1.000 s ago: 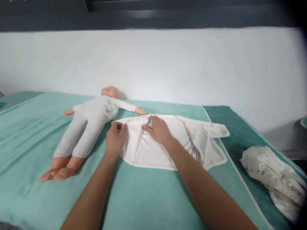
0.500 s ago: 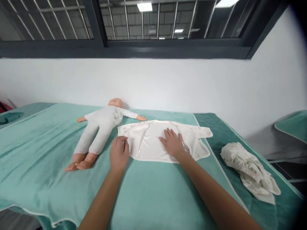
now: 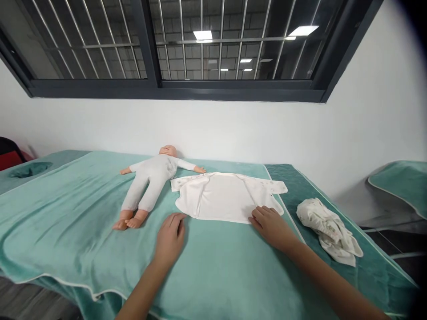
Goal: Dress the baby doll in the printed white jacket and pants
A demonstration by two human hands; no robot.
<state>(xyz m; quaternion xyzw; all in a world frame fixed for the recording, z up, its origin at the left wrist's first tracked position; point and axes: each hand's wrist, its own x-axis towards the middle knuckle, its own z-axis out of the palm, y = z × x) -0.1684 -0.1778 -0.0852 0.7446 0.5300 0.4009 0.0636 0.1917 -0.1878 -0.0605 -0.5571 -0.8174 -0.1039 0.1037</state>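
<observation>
A white long-sleeved baby shirt (image 3: 223, 195) lies spread out flat, sleeves out to both sides, with small prints on the sleeves. My left hand (image 3: 171, 238) is at its lower left corner, fingers curled and fingertips close to the hem; whether they pinch any cloth is hidden. At the lower right, my right hand (image 3: 271, 226) has its bent fingers over the hem, closed on the cloth's edge. To the left of the shirt, a baby doll (image 3: 150, 173) in white rests on its back, one hand close to the shirt's left sleeve.
Light green cloth (image 3: 213, 271) covers the surface, beside a darker green cover (image 3: 313, 284) on the right. A crumpled white patterned cloth (image 3: 328, 231) lies there. Behind runs a white wall (image 3: 227, 129) below a barred window (image 3: 213, 93). A red and black item (image 3: 10, 155) is at far left.
My right hand has moved from flat on the shirt's middle down and right to its lower hem. My left hand has slid slightly toward me. The view has tilted up.
</observation>
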